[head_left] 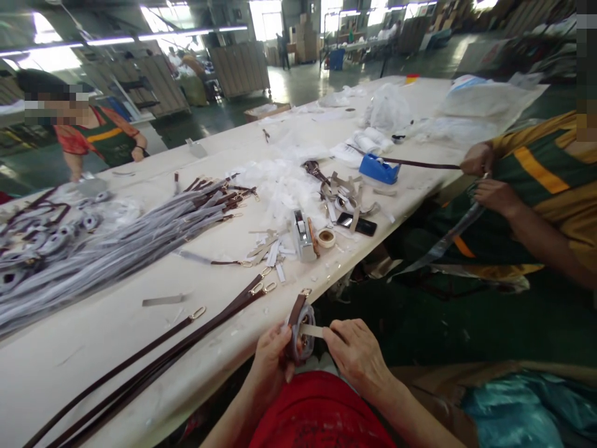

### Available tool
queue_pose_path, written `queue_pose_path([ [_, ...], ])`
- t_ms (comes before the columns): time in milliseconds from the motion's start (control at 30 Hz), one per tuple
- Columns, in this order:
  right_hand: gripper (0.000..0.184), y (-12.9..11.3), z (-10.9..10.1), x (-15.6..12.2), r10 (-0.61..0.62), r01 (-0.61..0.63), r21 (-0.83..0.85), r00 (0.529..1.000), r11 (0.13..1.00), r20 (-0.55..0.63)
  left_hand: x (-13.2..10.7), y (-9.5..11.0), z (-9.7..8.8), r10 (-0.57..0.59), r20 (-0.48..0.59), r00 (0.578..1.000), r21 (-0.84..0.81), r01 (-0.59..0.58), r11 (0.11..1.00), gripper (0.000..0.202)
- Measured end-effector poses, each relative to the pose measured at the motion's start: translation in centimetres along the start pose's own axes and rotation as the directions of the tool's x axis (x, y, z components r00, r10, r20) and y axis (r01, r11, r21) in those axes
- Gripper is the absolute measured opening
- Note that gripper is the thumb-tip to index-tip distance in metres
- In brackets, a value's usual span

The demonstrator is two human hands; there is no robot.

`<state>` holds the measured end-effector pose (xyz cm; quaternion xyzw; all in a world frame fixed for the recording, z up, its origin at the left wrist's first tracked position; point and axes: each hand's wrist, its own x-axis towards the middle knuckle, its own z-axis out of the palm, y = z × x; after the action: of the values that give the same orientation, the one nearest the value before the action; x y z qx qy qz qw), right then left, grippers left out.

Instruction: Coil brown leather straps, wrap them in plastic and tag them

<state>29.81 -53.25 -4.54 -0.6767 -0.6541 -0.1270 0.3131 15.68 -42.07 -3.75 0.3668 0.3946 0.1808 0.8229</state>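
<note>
My left hand (273,359) is closed around a coiled brown strap (298,323) wrapped in clear plastic, with a gold clasp at its top. My right hand (354,351) pinches a strip of beige tape (311,330) that runs across the coil. Both hands are just off the near edge of the long white table (116,336), above my red lap. Several loose brown straps with gold clasps (196,323) lie on the table to the left of my hands.
A pile of plastic-sleeved straps (116,242) covers the left of the table. Tape dispensers (303,236) (379,168), a tape roll (326,237), a phone (357,224) and cut tape strips lie mid-table. A co-worker's hands (485,177) at right hold a strap; another person stands at far left.
</note>
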Motion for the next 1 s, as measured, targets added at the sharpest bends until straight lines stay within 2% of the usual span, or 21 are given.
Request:
queue_pose_path([
  [133,0.027,-0.6,0.6,-0.5,0.054,-0.053,0.026,0.998,0.998,-0.043,-0.6,-1.4,2.0,0.003,-0.004,1.000,-0.030,-0.003,1.000,0.044],
  [200,0.024,-0.8,0.8,-0.9,0.112,-0.105,0.096,0.992,0.990,-0.064,-0.9,-1.8,2.6,0.015,-0.020,1.000,-0.052,-0.016,0.999,0.046],
  [267,0.021,-0.9,0.7,-1.4,0.187,-0.167,0.260,0.981,0.951,-0.054,-1.2,-2.1,2.8,0.036,-0.032,0.999,-0.068,-0.038,0.997,0.047],
  [300,0.019,-0.8,0.5,-1.7,0.233,-0.208,0.384,0.972,0.900,-0.021,-1.4,-2.2,2.7,0.051,-0.034,0.998,-0.070,-0.054,0.996,0.047],
  [333,0.020,-0.7,0.4,-2.2,0.283,-0.264,0.521,0.958,0.811,0.045,-1.4,-2.2,2.6,0.069,-0.035,0.997,-0.070,-0.072,0.995,0.047],
  [367,0.022,-0.4,0.2,-2.6,0.342,-0.346,0.647,0.930,0.679,0.137,-1.5,-2.3,2.5,0.088,-0.037,0.995,-0.070,-0.091,0.993,0.047],
  [400,0.026,-0.2,0.1,-3.1,0.403,-0.445,0.738,0.879,0.508,0.253,-1.5,-2.5,2.3,0.105,-0.038,0.994,-0.070,-0.107,0.992,0.046],
  [433,0.028,0.1,-0.1,-3.6,0.455,-0.546,0.775,0.805,0.319,0.380,-1.6,-2.6,2.2,0.118,-0.039,0.992,-0.070,-0.120,0.990,0.046],
  [500,0.028,0.6,-0.2,-4.3,0.521,-0.687,0.727,0.617,-0.008,0.589,-1.6,-2.8,1.9,0.137,-0.016,0.990,-0.061,-0.138,0.989,0.046],
  [533,0.027,0.8,-0.1,-4.5,0.538,-0.717,0.686,0.533,-0.122,0.653,-1.6,-2.9,1.8,0.142,0.010,0.990,-0.052,-0.141,0.989,0.047],
  [567,0.026,0.9,-0.1,-4.5,0.546,-0.728,0.656,0.473,-0.200,0.692,-1.6,-2.9,1.8,0.143,0.037,0.989,-0.042,-0.141,0.989,0.048],
  [600,0.026,0.9,0.0,-4.4,0.545,-0.727,0.640,0.441,-0.249,0.713,-1.6,-3.0,1.7,0.143,0.061,0.988,-0.038,-0.140,0.989,0.050],
  [700,0.023,0.8,0.2,-3.7,0.549,-0.680,0.648,0.415,-0.343,0.725,-1.5,-3.0,1.8,0.155,0.088,0.984,-0.064,-0.150,0.987,0.055],
  [800,0.023,0.8,0.4,-3.2,0.561,-0.648,0.651,0.391,-0.395,0.730,-1.4,-2.7,1.8,0.179,0.058,0.982,-0.076,-0.174,0.982,0.054],
  [867,0.023,1.0,0.6,-3.1,0.572,-0.648,0.653,0.384,-0.392,0.724,-1.4,-2.5,1.7,0.186,0.024,0.982,-0.061,-0.184,0.981,0.052],
  [1000,0.025,0.9,0.7,-2.6,0.541,-0.669,0.652,0.420,-0.358,0.729,-1.7,-2.4,1.7,0.119,0.034,0.992,0.044,-0.121,0.992,0.044],
])
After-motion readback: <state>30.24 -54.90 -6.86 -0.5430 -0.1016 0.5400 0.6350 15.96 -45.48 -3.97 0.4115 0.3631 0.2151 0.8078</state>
